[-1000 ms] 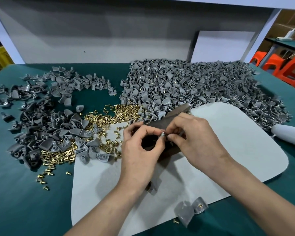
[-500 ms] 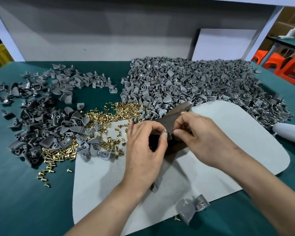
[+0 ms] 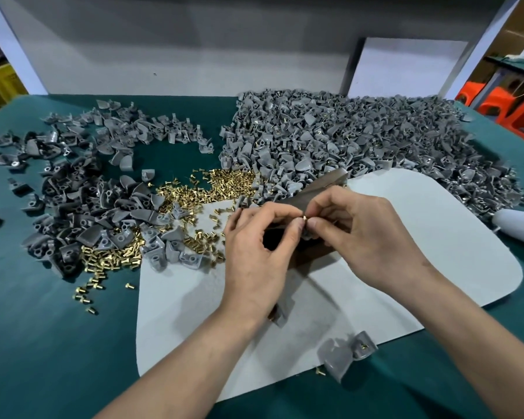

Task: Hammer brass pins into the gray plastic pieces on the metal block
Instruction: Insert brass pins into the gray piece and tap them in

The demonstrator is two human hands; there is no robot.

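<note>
- Head view: left hand (image 3: 254, 246) pinches a brass pin (image 3: 304, 218) between thumb and forefinger, above the dark metal block (image 3: 318, 189) on the white mat (image 3: 436, 237).
- Right hand (image 3: 366, 237), fingers curled, pinches a gray plastic piece (image 3: 308, 234), largely hidden, just below the pin.
- Loose brass pins (image 3: 221, 182) lie left of the block; the gray pieces heap (image 3: 345, 140) lies behind it.

Your bench (image 3: 43, 343) wears a green cover, with a pale mat (image 3: 421, 252) at its middle. Behind the mat sits a heap of gray plastic pieces (image 3: 360, 137), to its left a looser scatter (image 3: 82, 207). Brass pins (image 3: 212, 189) spill over its far-left corner, and a white rounded object (image 3: 521, 228) lies just beside its right edge.
</note>
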